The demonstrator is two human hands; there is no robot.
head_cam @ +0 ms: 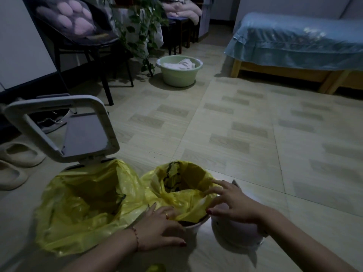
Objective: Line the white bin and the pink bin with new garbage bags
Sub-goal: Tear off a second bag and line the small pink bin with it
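The white bin (82, 167) stands at the lower left with its lid (64, 130) raised, and a yellow garbage bag (84, 209) is draped over its rim. Right beside it sits the smaller bin (194, 225), which holds a second yellow bag (188, 201) that is open at the top. My left hand (163, 226) grips this bag's near edge at the rim. On the bag's right edge, my right hand (229, 203) pinches the plastic with spread fingers. A pale pink domed piece with ears (235, 234) lies under my right hand; I cannot tell what it is.
Two pale slippers (15, 163) lie at the left. A black chair (82, 42) with a cushion, a trailing plant (141, 26) and a green basin (179, 72) with cloth stand at the back. A blue-covered bed (298, 42) fills the right. Something yellow-green (155, 268) lies at the bottom edge.
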